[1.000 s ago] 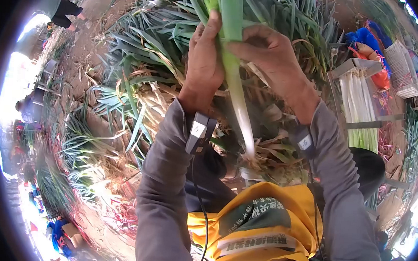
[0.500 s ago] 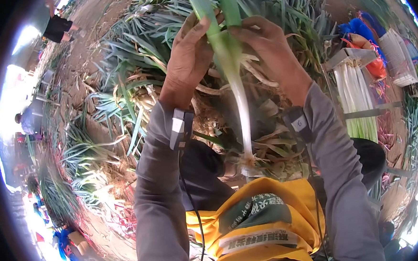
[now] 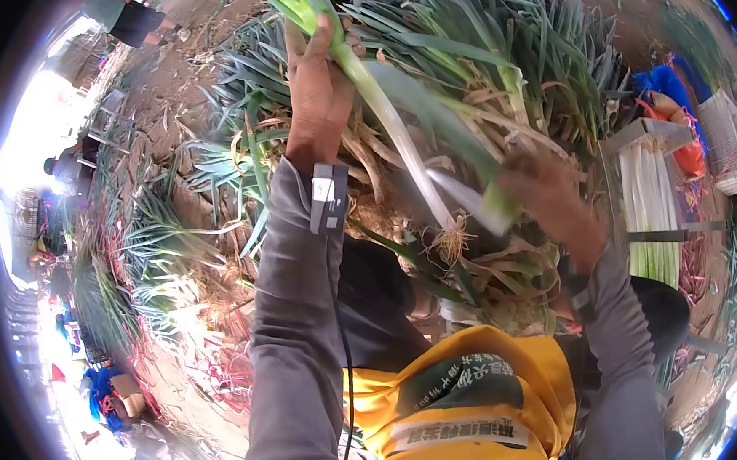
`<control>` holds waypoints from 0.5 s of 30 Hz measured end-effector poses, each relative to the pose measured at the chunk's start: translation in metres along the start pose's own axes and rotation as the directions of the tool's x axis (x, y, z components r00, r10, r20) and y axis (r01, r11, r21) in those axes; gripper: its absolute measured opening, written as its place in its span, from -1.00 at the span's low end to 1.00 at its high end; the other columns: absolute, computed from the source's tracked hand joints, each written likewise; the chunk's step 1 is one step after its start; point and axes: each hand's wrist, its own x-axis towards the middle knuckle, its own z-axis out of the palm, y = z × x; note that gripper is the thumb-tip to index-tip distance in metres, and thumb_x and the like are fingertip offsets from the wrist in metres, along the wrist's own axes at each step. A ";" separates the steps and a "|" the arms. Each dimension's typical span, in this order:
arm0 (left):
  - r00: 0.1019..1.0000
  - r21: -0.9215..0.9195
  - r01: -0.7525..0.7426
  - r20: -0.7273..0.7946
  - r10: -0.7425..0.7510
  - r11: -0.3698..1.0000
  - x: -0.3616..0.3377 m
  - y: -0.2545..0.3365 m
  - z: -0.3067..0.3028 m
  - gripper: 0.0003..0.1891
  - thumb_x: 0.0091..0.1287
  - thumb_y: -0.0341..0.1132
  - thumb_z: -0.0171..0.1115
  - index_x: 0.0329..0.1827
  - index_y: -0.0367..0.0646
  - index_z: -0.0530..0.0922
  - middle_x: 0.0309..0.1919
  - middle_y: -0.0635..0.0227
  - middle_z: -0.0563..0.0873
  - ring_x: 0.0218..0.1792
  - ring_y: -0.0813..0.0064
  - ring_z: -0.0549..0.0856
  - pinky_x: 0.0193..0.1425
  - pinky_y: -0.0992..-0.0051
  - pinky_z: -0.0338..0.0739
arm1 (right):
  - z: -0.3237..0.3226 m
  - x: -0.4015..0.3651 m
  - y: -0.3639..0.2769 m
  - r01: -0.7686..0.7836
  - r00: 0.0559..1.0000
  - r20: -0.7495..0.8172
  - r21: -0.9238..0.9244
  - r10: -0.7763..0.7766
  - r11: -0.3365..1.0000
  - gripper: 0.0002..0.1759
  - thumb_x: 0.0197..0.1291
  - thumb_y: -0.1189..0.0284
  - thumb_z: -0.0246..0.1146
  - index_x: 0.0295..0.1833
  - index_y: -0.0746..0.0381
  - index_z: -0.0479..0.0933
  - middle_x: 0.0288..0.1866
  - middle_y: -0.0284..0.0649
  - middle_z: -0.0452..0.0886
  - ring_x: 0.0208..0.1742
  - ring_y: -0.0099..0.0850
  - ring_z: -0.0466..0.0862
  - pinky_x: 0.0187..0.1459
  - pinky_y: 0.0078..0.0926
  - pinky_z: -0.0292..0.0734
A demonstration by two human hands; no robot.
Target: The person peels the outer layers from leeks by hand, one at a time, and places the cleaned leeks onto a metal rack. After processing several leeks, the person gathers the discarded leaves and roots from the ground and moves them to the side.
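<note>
My left hand [image 3: 318,96] is closed around a long green onion [image 3: 392,123] just where its white stalk turns green. The stalk slants down to the right and ends in a tuft of pale roots [image 3: 450,239]. To the right, my right hand [image 3: 552,199] is smeared by motion, its fingers curled on a stripped outer leaf [image 3: 455,130]. That leaf is blurred, with its pale end near the roots and its green part trailing up toward the stalk. Beneath both hands lies a heap of untrimmed green onions [image 3: 482,34].
On the right, a metal rack [image 3: 644,133] holds cleaned white stalks [image 3: 647,192]. Blue and orange bags [image 3: 672,93] and a white crate [image 3: 726,142] stand behind it. More green onions [image 3: 165,251] lie on the soil at left. Another person's legs [image 3: 136,26] show at upper left.
My right hand has left the green onion's upper part and moved down and right with a stripped leaf. My left hand has moved slightly up, keeping hold; the roots are farther right and higher.
</note>
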 end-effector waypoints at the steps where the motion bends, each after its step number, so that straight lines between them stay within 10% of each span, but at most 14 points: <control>1: 1.000 -0.001 -0.011 0.002 0.011 1.000 0.001 0.004 0.001 -0.61 0.55 -0.33 0.24 0.36 -0.03 0.37 -0.10 0.30 0.64 -0.23 0.42 0.64 -0.15 0.37 0.60 | -0.002 0.000 0.047 0.064 0.998 0.018 -0.351 -0.061 0.934 -0.62 0.33 0.22 0.36 0.07 0.28 0.59 -0.11 -0.19 0.71 -0.14 -0.36 0.73 -0.10 -0.37 0.65; 2: 0.999 0.028 -0.047 -0.010 0.047 0.999 0.000 0.006 0.004 -0.58 0.55 -0.33 0.25 0.40 -0.02 0.36 -0.08 0.30 0.65 -0.20 0.43 0.65 -0.15 0.36 0.60 | -0.001 0.000 0.101 0.117 0.993 0.052 -0.655 -0.109 0.746 -0.61 0.28 0.23 0.37 0.10 0.25 0.60 -0.14 -0.16 0.72 -0.15 -0.25 0.75 -0.07 -0.27 0.67; 4: 0.997 0.051 -0.076 -0.025 0.077 0.996 -0.006 0.006 0.007 -0.54 0.55 -0.33 0.25 0.45 -0.01 0.35 -0.06 0.30 0.66 -0.18 0.43 0.65 -0.15 0.36 0.60 | 0.005 -0.027 0.166 0.039 0.948 0.178 -0.887 0.264 0.461 -0.67 0.25 0.37 0.38 0.10 0.23 0.63 -0.03 -0.02 0.71 -0.05 -0.09 0.74 0.00 -0.14 0.62; 9: 0.997 -0.003 0.023 0.076 -0.023 1.000 -0.015 0.011 0.023 -0.34 0.50 -0.48 0.21 0.60 0.03 0.18 0.15 0.29 0.59 0.18 0.35 0.66 0.03 0.30 0.59 | 0.010 -0.021 0.159 0.269 0.963 0.214 -0.808 -0.166 0.524 -0.67 0.33 0.46 0.29 0.20 0.21 0.64 0.01 0.05 0.70 0.04 0.04 0.69 0.06 -0.11 0.59; 12: 0.996 0.013 0.014 0.083 -0.015 1.000 -0.020 -0.004 0.046 -0.20 0.45 -0.55 0.16 0.69 0.04 0.01 0.27 0.18 0.54 0.19 0.28 0.65 0.07 0.25 0.61 | 0.037 0.027 0.026 0.356 0.857 -0.152 -0.516 -0.493 0.779 -0.67 0.37 0.37 0.34 0.15 0.32 0.64 -0.04 0.05 0.69 -0.04 0.03 0.71 -0.01 -0.20 0.60; 15: 0.995 0.015 0.040 0.085 -0.041 0.999 -0.028 -0.016 0.060 -0.08 0.41 -0.59 0.13 0.74 0.10 -0.14 0.32 0.06 0.53 0.20 0.24 0.65 0.13 0.24 0.65 | 0.050 0.060 -0.035 0.442 0.772 -0.194 -0.520 -0.606 0.731 -0.65 0.35 0.34 0.39 0.11 0.35 0.65 -0.07 0.01 0.70 -0.10 -0.07 0.72 -0.04 -0.27 0.59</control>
